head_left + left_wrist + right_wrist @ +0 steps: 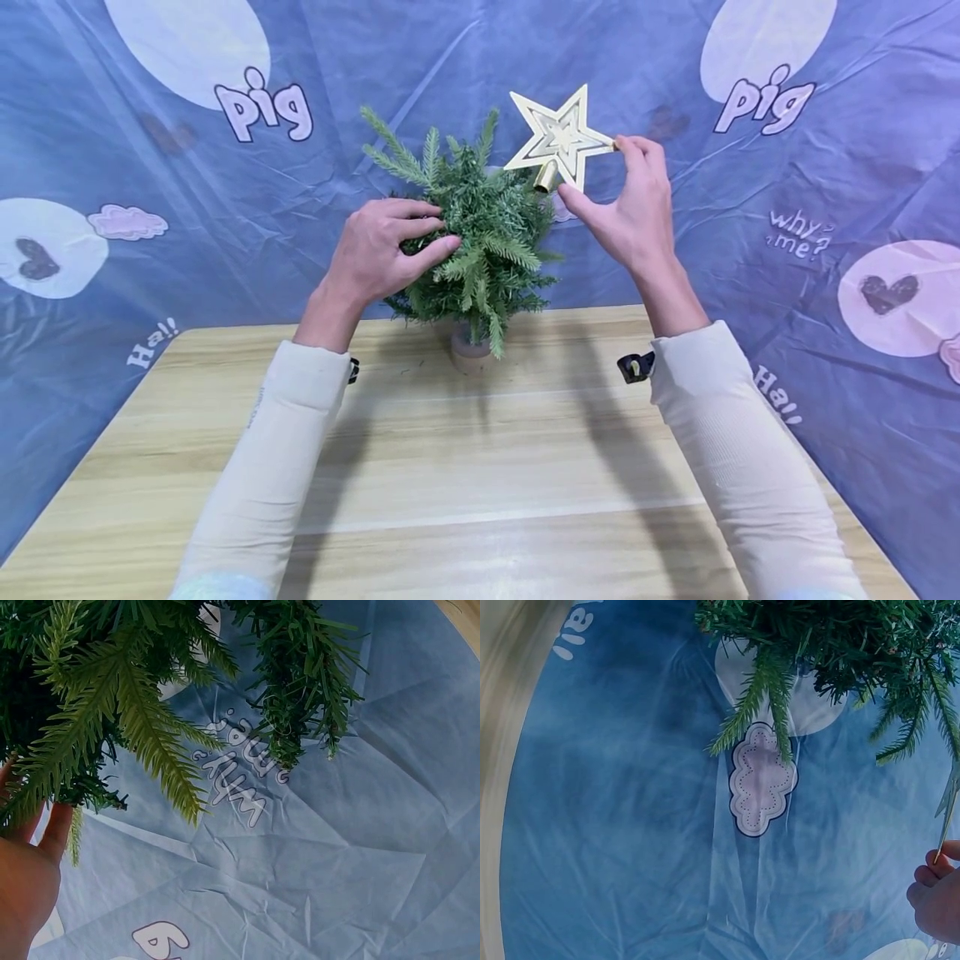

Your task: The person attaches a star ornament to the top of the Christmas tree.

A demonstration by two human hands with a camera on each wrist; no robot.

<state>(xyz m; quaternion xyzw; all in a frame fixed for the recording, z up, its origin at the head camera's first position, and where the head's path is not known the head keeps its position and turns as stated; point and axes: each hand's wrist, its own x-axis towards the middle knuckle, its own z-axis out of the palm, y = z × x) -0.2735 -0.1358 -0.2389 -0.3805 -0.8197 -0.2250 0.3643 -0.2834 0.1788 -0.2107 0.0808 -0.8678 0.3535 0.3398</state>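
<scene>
A small green artificial tree (487, 225) stands upright on a round base (472, 354) near the table's back edge. My left hand (386, 250) touches its branches from the left side; the left wrist view shows the hand (30, 877) partly behind needles (142, 712). Above and right of the tree, my right hand (637, 204) holds a gold star (562, 140) between thumb and fingers by its right and lower points. The star's short tube (546, 177) points down, beside the treetop and apart from the base. In the right wrist view the star (949, 799) appears edge-on above the hand (937, 896).
A wooden table (495, 467) extends in front of the tree. Behind and at both sides hangs a wrinkled blue cloth (420, 50) with printed words, hearts and clouds. A black strap (636, 367) shows by the right sleeve.
</scene>
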